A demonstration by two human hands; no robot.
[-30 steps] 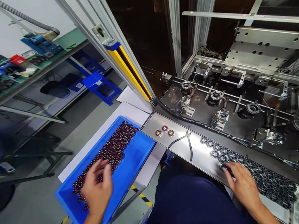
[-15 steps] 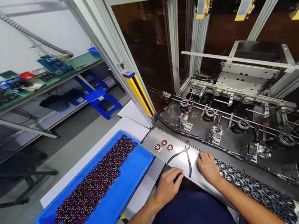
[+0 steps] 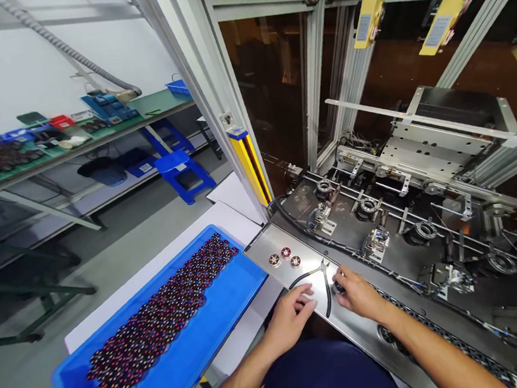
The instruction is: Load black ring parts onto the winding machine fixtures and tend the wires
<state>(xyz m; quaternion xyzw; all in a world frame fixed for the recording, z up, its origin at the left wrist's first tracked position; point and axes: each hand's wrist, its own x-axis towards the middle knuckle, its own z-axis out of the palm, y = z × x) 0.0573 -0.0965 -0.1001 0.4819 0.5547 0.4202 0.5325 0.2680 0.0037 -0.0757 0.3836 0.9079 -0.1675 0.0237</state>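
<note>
Dark round part [image 3: 339, 286] pinched in my right fingers [image 3: 346, 274], just beside the cutters [image 3: 324, 266], over the steel table [image 3: 263, 242]. Likely light, stiff, smooth; hold by rim. Left fingers [image 3: 301, 291] half-curled, seemingly empty.

A factory workshop, identified at right by the aluminium machine frame [image 3: 319, 78] enclosing a row of metal fixtures [image 3: 376, 243] on a dark base plate [image 3: 301, 198]. Small round parts [image 3: 164, 307] lie massed in a blue tray [image 3: 223, 304], and pliers [image 3: 324, 266] rest on the metal ledge [image 3: 257, 243] along the machine's front. Further evidence of the industrial setting, at the back left, is a green-topped workbench [image 3: 165, 103] beneath a grey corrugated hose [image 3: 74, 55], with a blue plastic stool [image 3: 172, 161] beside it.
</note>
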